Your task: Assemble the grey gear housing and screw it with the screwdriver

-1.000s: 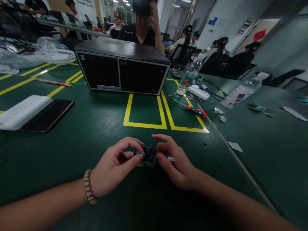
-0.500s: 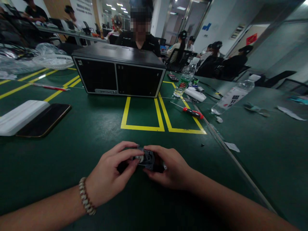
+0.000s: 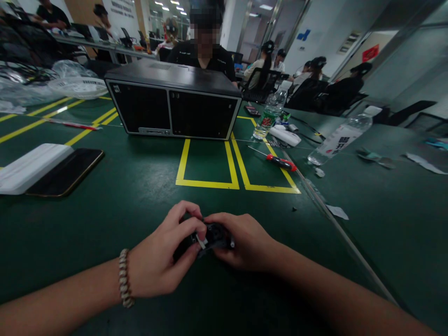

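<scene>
Low over the green table, a small dark plastic device (image 3: 216, 233) with its inner parts showing is held between both hands. My left hand (image 3: 161, 259), with a beaded bracelet at the wrist, is closed on its left end. The bent index finger and the thumb of that hand meet at a small white piece (image 3: 202, 241) on the device. My right hand (image 3: 248, 241) grips the right side, thumb below and fingers along the top. A short pale tip (image 3: 232, 243) sticks out near the right palm. The fingers hide much of the device, so its exact kind is unclear.
A black-fronted box (image 3: 175, 109) stands ahead, with a person (image 3: 203, 53) behind it. To the right are a red-and-black screwdriver (image 3: 282, 162) and two bottles, one tilted (image 3: 341, 137). A phone (image 3: 66, 172) lies left against a white case (image 3: 33, 165). Yellow tape (image 3: 210, 185) marks the table.
The device has tilted in my hands. My left index finger is more bent and presses on the white piece, which now slants. My right hand has shifted slightly left.
</scene>
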The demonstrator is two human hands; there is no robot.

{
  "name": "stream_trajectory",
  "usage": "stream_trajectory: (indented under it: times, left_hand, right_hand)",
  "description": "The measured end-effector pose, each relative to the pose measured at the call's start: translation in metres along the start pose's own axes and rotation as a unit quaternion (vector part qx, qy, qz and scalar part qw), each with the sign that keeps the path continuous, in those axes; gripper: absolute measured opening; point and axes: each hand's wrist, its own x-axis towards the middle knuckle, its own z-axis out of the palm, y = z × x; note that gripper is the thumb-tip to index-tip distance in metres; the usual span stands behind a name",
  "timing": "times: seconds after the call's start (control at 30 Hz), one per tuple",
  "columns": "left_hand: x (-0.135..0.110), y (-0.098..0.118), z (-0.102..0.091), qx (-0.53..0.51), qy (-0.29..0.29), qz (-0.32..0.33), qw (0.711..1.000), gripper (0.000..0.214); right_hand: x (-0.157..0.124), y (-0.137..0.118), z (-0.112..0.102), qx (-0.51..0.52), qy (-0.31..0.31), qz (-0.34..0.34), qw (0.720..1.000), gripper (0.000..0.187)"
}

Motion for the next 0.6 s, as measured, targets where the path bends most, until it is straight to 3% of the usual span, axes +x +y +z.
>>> stream_trajectory:
  times: [0.13, 0.27, 0.37, 0.5, 0.6]
  left_hand:
    - [-0.0027, 0.0031, -0.0012, -0.046, -0.044, 0.018, 0.998, 0.024]
    - [0.0, 0.0025, -0.0041, -0.12, -0.028, 0.023, 0.992, 0.007]
    - [0.0041, -0.0016, -0.0032, -0.171, 0.0, -0.018, 0.985, 0.017]
    - [0.0057, -0.0064, 0.0001, -0.143, 0.057, -0.067, 0.986, 0.017]
    - [0.0005, -0.0037, -0.0023, -0.059, 0.106, -0.054, 0.991, 0.015]
  right_hand:
    - [-0.0004, -0.0023, 0.0018, -0.023, -0.008, 0.0, 1.0, 0.058]
    - [0.0007, -0.0035, 0.0014, -0.031, -0.002, -0.006, 0.999, 0.054]
    - [0.002, -0.0051, 0.0006, -0.014, -0.008, -0.005, 1.0, 0.05]
    - [0.0044, -0.0056, 0.0015, -0.013, 0.014, 0.03, 0.999, 0.05]
    - [0.0058, -0.0028, 0.0026, -0.041, 0.047, 0.073, 0.995, 0.051]
